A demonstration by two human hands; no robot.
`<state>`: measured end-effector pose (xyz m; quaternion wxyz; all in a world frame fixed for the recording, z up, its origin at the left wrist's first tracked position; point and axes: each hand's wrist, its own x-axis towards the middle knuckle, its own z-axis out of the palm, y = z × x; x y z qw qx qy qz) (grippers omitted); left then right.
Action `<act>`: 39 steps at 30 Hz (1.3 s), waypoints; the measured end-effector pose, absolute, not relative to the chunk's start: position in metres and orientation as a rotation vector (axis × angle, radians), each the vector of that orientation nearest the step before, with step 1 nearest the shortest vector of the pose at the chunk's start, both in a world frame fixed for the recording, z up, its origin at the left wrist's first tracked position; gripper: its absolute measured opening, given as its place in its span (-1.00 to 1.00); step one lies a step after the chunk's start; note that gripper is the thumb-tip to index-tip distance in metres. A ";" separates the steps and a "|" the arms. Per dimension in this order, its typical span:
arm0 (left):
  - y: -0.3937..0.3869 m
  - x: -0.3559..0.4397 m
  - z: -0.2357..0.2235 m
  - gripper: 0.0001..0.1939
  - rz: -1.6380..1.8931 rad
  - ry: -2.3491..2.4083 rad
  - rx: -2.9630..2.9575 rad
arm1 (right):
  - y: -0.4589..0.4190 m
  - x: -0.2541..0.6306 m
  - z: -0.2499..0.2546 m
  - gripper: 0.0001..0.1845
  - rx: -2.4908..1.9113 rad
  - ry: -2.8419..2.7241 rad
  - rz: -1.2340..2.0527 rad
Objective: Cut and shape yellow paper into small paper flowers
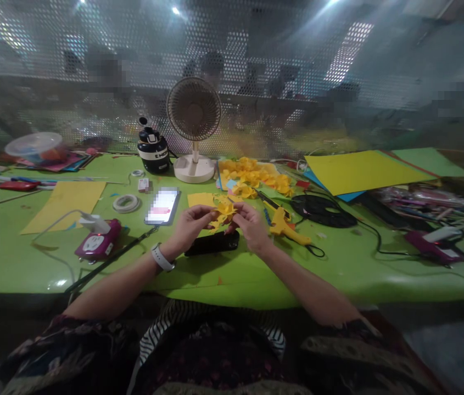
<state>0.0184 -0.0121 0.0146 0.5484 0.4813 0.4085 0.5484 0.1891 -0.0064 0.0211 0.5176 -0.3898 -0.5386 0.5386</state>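
Observation:
A small yellow paper flower [225, 209] is held up between my two hands, over the near middle of the table. My left hand [190, 226] pinches its left side with thumb and fingertips. On the other side, my right hand [250, 224] grips its right edge the same way. Just below the hands lies a black phone [212, 243], partly covered by them. A yellow glue gun [287, 227] rests to the right of my right hand. Behind the hands, several yellow paper flowers [252, 173] are heaped together, with a piece of yellow paper [201, 199] nearer.
A lit phone [163, 206], a tape roll [126, 203] and a purple power adapter [99, 241] stand left. Behind are a fan [194, 118] and a dark bottle [153, 152]. Right are a black round object [323, 210], coloured sheets [363, 170] and another purple adapter [435, 247] with cables.

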 end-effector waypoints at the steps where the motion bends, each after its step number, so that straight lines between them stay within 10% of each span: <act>1: -0.012 0.018 0.015 -0.63 1.278 0.994 1.149 | -0.005 0.190 0.021 -0.73 -0.949 -1.299 1.290; 39: 0.033 -0.024 0.010 -0.69 1.448 1.289 1.411 | 0.047 0.216 -0.001 -0.75 -1.643 -1.935 0.600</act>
